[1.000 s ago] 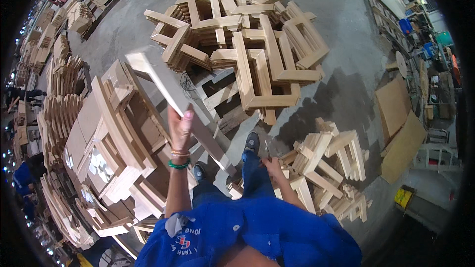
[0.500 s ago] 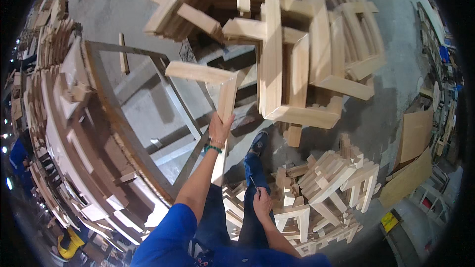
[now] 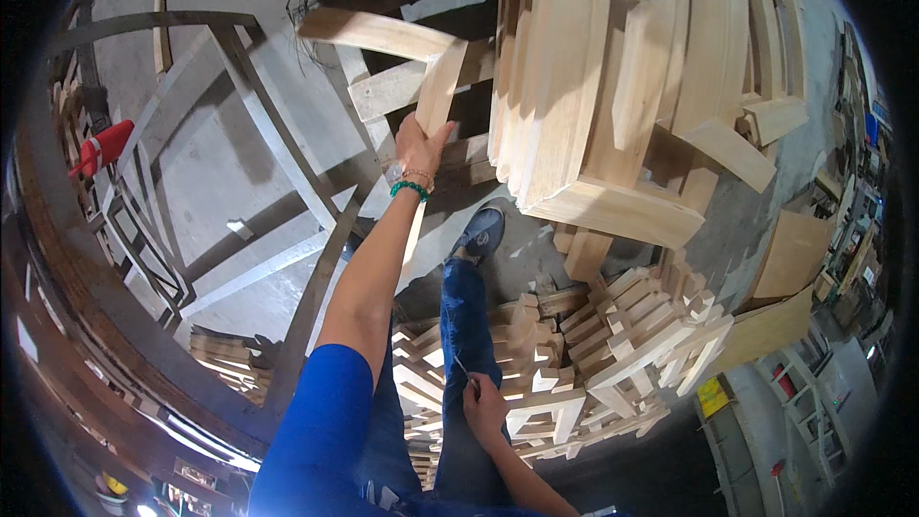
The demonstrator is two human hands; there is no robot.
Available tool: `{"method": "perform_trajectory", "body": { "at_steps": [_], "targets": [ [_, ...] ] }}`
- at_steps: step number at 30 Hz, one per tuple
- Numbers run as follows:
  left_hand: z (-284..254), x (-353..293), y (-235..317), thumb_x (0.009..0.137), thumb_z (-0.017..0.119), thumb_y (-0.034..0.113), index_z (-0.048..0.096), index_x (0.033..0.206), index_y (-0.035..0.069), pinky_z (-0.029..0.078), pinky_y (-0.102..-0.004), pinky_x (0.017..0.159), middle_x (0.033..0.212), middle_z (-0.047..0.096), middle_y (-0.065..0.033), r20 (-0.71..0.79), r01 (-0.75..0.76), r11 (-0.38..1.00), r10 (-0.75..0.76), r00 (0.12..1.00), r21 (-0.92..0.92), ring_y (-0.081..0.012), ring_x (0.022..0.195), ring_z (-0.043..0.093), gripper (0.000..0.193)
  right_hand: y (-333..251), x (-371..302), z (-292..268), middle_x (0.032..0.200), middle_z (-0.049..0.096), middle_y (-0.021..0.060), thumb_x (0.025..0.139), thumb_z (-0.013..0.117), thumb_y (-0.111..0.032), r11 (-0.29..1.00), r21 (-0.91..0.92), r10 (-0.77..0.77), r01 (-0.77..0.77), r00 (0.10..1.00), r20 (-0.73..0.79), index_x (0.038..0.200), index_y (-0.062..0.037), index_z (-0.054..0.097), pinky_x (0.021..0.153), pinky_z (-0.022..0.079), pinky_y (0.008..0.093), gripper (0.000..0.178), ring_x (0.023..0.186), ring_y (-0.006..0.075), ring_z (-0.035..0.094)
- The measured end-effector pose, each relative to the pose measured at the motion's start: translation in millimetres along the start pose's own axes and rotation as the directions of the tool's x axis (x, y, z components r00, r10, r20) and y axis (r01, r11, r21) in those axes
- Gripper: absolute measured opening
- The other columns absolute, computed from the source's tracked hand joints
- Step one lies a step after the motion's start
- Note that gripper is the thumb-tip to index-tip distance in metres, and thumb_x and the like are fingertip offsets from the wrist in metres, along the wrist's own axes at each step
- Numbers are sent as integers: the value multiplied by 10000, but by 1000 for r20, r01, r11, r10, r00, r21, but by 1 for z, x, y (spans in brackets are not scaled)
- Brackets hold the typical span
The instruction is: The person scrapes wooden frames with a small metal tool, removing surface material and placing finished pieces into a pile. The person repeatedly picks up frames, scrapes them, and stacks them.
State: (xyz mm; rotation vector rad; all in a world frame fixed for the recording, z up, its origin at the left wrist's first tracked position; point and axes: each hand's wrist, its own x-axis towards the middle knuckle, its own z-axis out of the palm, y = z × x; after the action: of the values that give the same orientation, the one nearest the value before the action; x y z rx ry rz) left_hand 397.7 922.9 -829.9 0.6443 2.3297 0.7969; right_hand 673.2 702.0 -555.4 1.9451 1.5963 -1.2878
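Observation:
My left hand (image 3: 418,148), with a green beaded bracelet at the wrist, grips a pale wooden frame (image 3: 438,88) by one bar. One arm of that frame reaches left at its far corner; its lower part is partly hidden behind my forearm. Low beside my leg, my right hand (image 3: 485,410) is closed on a thin pointed tool (image 3: 460,364), too small to name exactly. Just right of the held frame stands a tall stack of similar wooden frames (image 3: 565,86), apart from my left hand.
More wooden frames (image 3: 632,364) are piled by my right leg. At left stands a metal frame (image 3: 258,115) with a red object (image 3: 100,148) near it. Brown boards (image 3: 790,254) lean at the right. A wooden pallet (image 3: 392,91) lies on the grey floor beyond my hand.
The view has moved closer to the stack of frames. My left hand has carried the wooden frame forward beside it. My right hand stays low by my leg, still holding the thin tool.

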Motion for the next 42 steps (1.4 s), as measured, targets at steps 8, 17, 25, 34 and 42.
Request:
{"method": "perform_trajectory", "body": {
  "at_steps": [8, 17, 25, 34, 42],
  "targets": [
    [-27, -18, 8, 772, 704, 416, 415, 1344, 26, 363, -400, 1021, 1355, 451, -226, -104, -119, 990, 127, 986, 82, -375, 1247, 433, 751, -4, 9, -8, 882, 668, 131, 855, 582, -156, 997, -26, -65, 66, 997, 39, 1015, -93, 619, 655, 513, 387, 175, 772, 297, 661],
    [-210, -205, 174, 854, 651, 281, 535, 1242, 49, 490, -344, 874, 1118, 638, -137, 394, 276, 827, -72, 916, -490, -245, 1034, 624, 467, -33, 8, -21, 974, 649, 168, 863, 539, -182, 960, -270, -61, 73, 997, 52, 1034, -70, 609, 745, 492, 450, 216, 874, 362, 628],
    [-508, -214, 219, 795, 694, 128, 593, 1177, 49, 468, -385, 912, 1150, 629, -139, -259, -297, 809, 472, 843, 507, -304, 1064, 599, 403, -43, 8, -34, 906, 671, 168, 854, 551, -215, 898, -371, -247, 237, 969, 21, 1004, -79, 614, 719, 488, 464, 212, 826, 361, 644],
    [-633, -192, 141, 747, 746, 363, 451, 1268, -22, 491, -358, 824, 1054, 597, -179, -488, 196, 949, -54, 871, 246, -240, 960, 605, 712, -54, -1, -45, 918, 672, 165, 862, 521, -225, 862, -399, -337, 311, 942, 7, 1001, -73, 614, 738, 482, 470, 225, 844, 364, 641],
    [-578, -236, 232, 748, 680, 167, 394, 1332, 64, 515, -408, 861, 1176, 596, -190, -255, -17, 980, 69, 964, 200, -300, 1018, 629, 659, -45, 5, -93, 854, 633, 146, 887, 544, -179, 929, 82, -331, 361, 910, -251, 1000, -44, 610, 688, 476, 376, 189, 768, 279, 615]
  ]
}}
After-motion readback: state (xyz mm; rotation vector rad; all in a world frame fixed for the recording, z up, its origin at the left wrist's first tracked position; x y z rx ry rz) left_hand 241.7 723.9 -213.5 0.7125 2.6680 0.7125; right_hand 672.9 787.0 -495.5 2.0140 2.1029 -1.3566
